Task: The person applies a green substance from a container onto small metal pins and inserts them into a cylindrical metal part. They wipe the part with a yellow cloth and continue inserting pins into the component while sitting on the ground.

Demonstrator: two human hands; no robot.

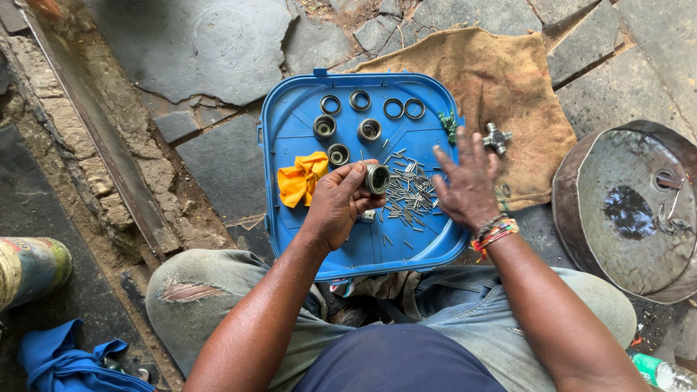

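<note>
The left hand (340, 203) is clamped on a metal bearing cup (377, 178), held over the middle of the blue tray (290, 138). At its three o'clock, the right hand (468, 181) hovers, fingers spread, over loose needle rollers (410, 192). Stone floor (196, 43) beneath; burlap sack (501, 80) at one o'clock.

**Bearing cup and loose needle rollers**

A small round grey metal bearing cup (377, 178) is held above a blue plastic tray, tipped on its side so its dark open mouth faces the camera. Just beside it to the right, a heap of thin silver steel needle rollers (410, 192) lies scattered across the tray's floor, pointing every way, some strays apart below.
</note>
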